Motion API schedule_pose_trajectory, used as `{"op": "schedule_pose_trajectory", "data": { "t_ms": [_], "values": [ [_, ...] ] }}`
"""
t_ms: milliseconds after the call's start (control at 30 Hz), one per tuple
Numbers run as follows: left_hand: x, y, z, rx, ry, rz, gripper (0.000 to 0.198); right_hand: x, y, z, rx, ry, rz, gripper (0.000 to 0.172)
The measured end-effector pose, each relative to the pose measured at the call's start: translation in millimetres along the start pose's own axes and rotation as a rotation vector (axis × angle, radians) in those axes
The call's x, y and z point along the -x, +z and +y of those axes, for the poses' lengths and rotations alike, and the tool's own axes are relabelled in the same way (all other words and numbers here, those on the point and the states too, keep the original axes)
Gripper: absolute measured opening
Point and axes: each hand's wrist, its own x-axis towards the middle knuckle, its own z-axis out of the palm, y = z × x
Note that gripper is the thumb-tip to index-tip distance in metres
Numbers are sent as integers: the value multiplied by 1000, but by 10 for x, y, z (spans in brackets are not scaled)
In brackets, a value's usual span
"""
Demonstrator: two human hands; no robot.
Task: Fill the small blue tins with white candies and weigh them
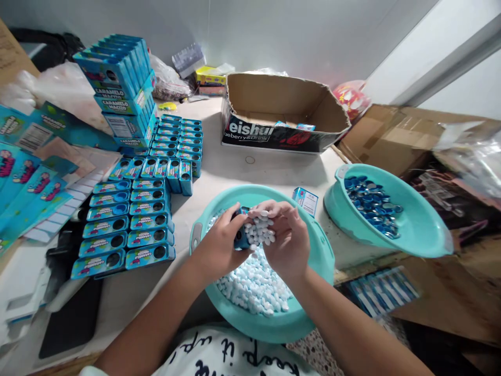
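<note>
Above a turquoise basin (250, 331) full of small white and pale blue candies (254, 290), my left hand (219, 243) is closed around a blue candy tin (241, 237), mostly hidden by the fingers. My right hand (287, 240) is cupped against the tin's side, holding a heap of candies (260, 228) at its opening. A few candies spill between the two hands toward the basin. Just beyond the basin's right rim, another blue tin (305, 201) lies on the table.
Rows of blue tins (151, 224) with round holes stand at left, before stacked "Caramelo Macizo" boxes (125, 99). An open cardboard box (285, 138) sits at the back. To the right, a second turquoise basin (422, 230) holds blue lids (370, 206). Flat printed cardboard (27, 177) lies far left.
</note>
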Motion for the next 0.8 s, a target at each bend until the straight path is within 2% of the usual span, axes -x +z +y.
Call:
{"op": "schedule_pose_trajectory", "data": {
  "t_ms": [333, 567, 800],
  "values": [
    [-20, 72, -8, -27, -29, 10, 69, 25, 30, 11, 24, -43, -43, 35],
    [-6, 25, -11, 31, 49, -39, 62, 1, 10, 21, -12, -67, -77, 33],
    [-18, 8, 43, 46, 61, -69, 75, 36, 4, 9, -9, -71, -129, 33]
  ]
}}
